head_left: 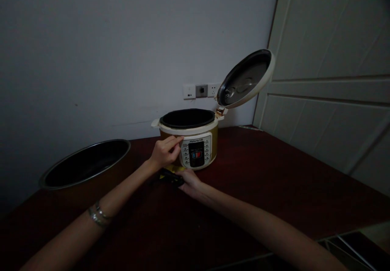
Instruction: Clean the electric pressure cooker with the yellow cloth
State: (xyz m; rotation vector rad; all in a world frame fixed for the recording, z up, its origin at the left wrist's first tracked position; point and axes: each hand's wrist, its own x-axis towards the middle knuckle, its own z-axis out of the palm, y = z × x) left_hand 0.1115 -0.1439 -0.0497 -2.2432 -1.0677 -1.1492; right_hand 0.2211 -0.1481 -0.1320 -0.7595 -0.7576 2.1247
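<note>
An electric pressure cooker [215, 151], white and gold-brown, stands on the table with its round lid [246, 78] swung up to the right. Its dark opening faces up. My left hand [166, 152] is closed in a pinch at the upper left corner of the cooker's control panel [196, 153]; whatever its fingertips grip is too small to make out. Below it, my right hand [190, 183] is closed around a black-and-yellow object [172, 177] in front of the cooker's base. Dim light hides that object's exact kind.
To the left, a large oval pot [88, 185] with a dark inside and a metal rim rests on the dark red table [258, 185]. Wall sockets [201, 91] sit behind the cooker. A pale panelled door [323, 84] borders the table's right side.
</note>
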